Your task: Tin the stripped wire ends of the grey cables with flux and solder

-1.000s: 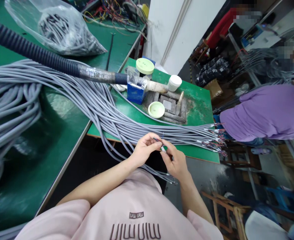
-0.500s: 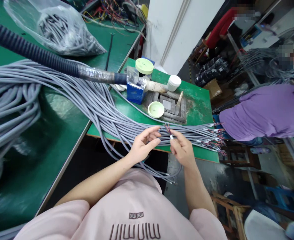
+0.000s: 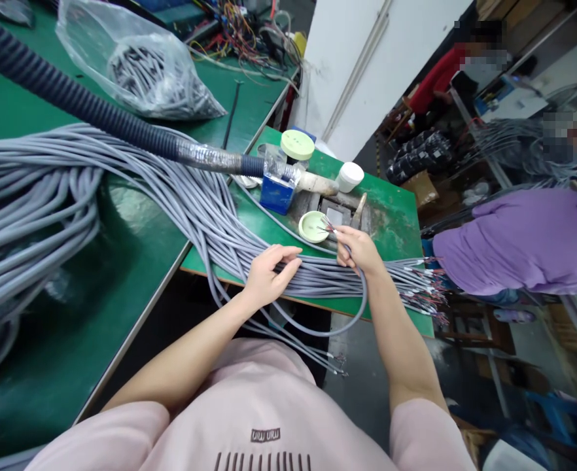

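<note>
Grey cable (image 3: 330, 334): the end is held by the right hand (image 3: 357, 250) above the bench (image 3: 391, 212), beside the pale green dish (image 3: 310, 228); below it, a loop is hung past the near edge
Right hand: the cable end is pinched between thumb and forefinger, the other fingers being curled in
Fine wires (image 3: 327, 226): they are splayed and seen over the dish's side nearest the right edge; whether the dish is touched cannot be told
Left hand (image 3: 269, 275): it is held half open above the cable bundle (image 3: 318, 280), and nothing is seen to be gripped; whether the bundle is touched cannot be told
Cable bundle: it is laid along the near edge, its bared ends (image 3: 432, 288) gathered at the right edge
Sooty block (image 3: 336, 215): it is set just beside the dish, slightly nearer the far edge
Pinch: control is probably best had close behind the wires, with their tips brought together
Loop: slack is best allowed, so that the end is not dragged sideways and the dish is not knocked
</note>
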Motion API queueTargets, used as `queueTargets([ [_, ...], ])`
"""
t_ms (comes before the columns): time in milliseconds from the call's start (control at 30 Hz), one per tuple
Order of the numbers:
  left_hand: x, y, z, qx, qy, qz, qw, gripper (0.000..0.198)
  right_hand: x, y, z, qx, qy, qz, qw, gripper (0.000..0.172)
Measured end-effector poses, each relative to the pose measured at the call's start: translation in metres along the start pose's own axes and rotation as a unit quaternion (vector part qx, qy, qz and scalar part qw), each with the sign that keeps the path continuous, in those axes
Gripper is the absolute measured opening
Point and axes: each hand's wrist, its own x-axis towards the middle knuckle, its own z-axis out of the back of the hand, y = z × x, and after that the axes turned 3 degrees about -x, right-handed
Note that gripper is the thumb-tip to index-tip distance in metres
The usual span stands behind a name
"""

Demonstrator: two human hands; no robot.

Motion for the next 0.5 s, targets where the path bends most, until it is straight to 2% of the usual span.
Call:
queueTargets([
  [233, 0.001, -0.003, 0.002, 0.002, 0.015, 0.01, 1.0, 0.014, 0.017, -0.001, -0.005, -0.056, -0.01, -0.036, 0.998, 0.039],
  [500, 0.001, -0.002, 0.002, -0.011, 0.023, 0.013, 1.0, 0.013, 0.025, -0.001, -0.006, -0.075, -0.001, -0.064, 0.995, 0.044],
])
